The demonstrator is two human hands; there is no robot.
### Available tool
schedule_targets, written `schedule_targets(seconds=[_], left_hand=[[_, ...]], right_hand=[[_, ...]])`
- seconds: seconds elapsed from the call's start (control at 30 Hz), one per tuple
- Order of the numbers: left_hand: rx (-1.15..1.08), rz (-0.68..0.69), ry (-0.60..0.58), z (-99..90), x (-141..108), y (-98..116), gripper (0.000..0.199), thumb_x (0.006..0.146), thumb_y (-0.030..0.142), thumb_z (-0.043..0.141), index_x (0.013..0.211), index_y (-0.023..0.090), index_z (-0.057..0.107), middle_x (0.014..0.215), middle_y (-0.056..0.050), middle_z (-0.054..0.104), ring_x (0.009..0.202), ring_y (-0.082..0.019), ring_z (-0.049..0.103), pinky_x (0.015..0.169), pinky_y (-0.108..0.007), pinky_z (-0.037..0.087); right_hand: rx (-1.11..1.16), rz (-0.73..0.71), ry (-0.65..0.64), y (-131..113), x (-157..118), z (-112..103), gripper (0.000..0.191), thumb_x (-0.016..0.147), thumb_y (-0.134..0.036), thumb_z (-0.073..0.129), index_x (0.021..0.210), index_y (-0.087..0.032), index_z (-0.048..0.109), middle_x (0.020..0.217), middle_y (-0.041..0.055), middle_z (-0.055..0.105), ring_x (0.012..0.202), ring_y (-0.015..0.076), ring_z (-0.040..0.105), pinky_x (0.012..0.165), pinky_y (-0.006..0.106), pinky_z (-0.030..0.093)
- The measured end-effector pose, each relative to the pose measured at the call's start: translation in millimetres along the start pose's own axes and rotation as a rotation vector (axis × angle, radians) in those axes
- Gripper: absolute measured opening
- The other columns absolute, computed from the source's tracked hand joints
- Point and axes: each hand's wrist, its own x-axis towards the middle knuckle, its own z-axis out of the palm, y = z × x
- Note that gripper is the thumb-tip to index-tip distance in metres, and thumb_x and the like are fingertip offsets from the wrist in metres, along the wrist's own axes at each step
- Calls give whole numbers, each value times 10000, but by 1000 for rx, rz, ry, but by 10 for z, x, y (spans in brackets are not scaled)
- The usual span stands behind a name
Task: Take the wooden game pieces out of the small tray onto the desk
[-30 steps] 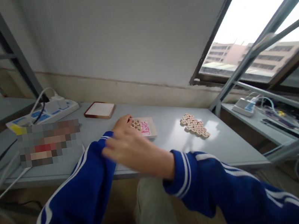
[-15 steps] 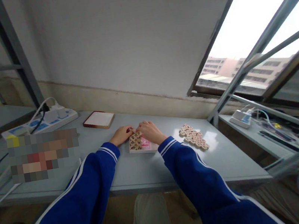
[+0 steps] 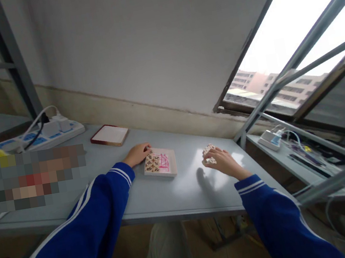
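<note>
A shallow white box [image 3: 170, 164] sits on the desk, with several round Chinese chess pieces [image 3: 152, 162] laid in its left part. Pink line markings [image 3: 164, 162] show on its bare inside. My left hand [image 3: 137, 154] rests at the back left corner of the box, its fingers curled against the edge. Over on the right, my right hand [image 3: 223, 161] is over a group of loose chess pieces [image 3: 208, 148], fingers apart and reaching down onto them. The hand covers most of that group, and its fingertips are partly hidden.
A red-edged lid [image 3: 110, 136] lies near the wall. At the left is a white power strip [image 3: 76, 129] with plugs and cables, beside a blurred-out patch. Metal frame bars [image 3: 255, 113] rise at the desk's right end, before a window. Another power strip [image 3: 269, 140] stands beyond.
My right hand has left the box and moved right, onto the loose pieces. The left hand stays at the box corner. The view has shifted slightly.
</note>
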Motion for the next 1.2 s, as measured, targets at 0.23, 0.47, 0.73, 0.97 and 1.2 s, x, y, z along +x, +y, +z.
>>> schedule_targets(seconds=[0.23,0.47,0.73,0.97,1.2], left_hand=[[-3,6,2,-14,-28,14,262,793,314,406,896,175,603,816,-43,651,722,-155,568,630,-232,376],[-7,11,-3,-24,-28,34,262,797,298,405,905,166,604,840,-53,653,740,-158,574,639,-236,386],[17,4,2,-32,-33,52,257,791,292,413,908,170,606,787,-42,650,691,-155,566,608,-236,376],[11,0,-8,-30,-27,42,265,795,303,407,920,178,605,826,-41,656,736,-157,576,636,-233,390],[12,2,0,-26,-35,39,266,800,305,403,911,170,604,798,-44,648,692,-157,561,612,-241,376]], right_hand=[[-74,185,50,345,-47,402,173,775,-384,527,865,-261,608,987,23,587,885,212,482,697,314,294],[-17,248,86,272,6,490,207,783,-426,512,890,-270,597,1007,19,583,916,225,477,708,326,295],[21,416,78,310,-4,576,308,741,-490,529,967,-287,579,1127,36,516,973,265,437,730,373,311],[77,443,77,237,32,588,317,734,-498,523,966,-287,577,1125,39,508,1000,270,426,778,398,306],[89,465,109,191,44,607,312,741,-496,509,948,-273,580,1062,46,535,983,270,446,784,403,315]])
